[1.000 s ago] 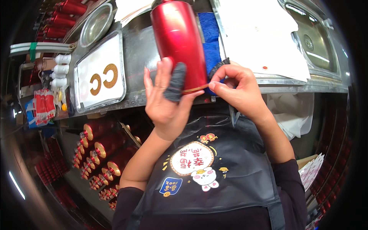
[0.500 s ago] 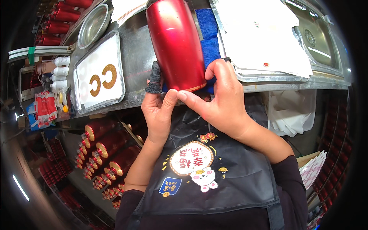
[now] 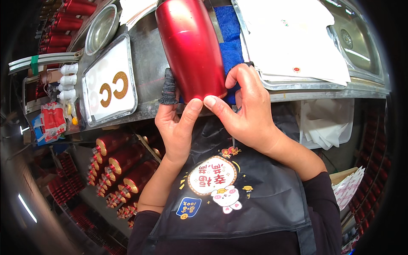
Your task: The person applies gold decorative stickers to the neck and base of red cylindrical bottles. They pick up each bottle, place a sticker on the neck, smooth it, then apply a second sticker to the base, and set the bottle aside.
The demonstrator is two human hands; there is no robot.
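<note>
A glossy red metal cylinder (image 3: pixel 191 46) lies lengthwise on a steel bench (image 3: pixel 148 55), its smooth lacquered skin throwing white glare, its near end at the bench's front edge and its far end cut off by the top of the picture. Both hands close on that near end. The left hand (image 3: pixel 176 123) grips from below and the left side, thumb pressed up against the rim; one finger wears a dark knitted sleeve (image 3: pixel 169 87), ribbed and frayed-looking. The right hand (image 3: pixel 246 112) clasps the right side, thumb meeting the left thumb at the rim, fingers curled over the edge — their tips are hidden behind the cylinder.

Under the cylinder sits a blue cloth (image 3: pixel 229 38) of nubby towel texture, mostly covered. To the right, a shallow steel tray (image 3: pixel 272 85) holds a stack of white sheets (image 3: pixel 293 42) with small round stickers. To the left, a rectangular tray (image 3: pixel 87 114) carries a white card with two gold curved shapes, and a round steel bowl (image 3: pixel 100 27) sits behind it.

Below the bench, rows of red tubes with gold caps (image 3: pixel 119 165) lie stacked on a shelf — those further down blur into the dark rim. A black apron (image 3: pixel 238 204), matte, with a printed cartoon badge, fills the lower middle.
</note>
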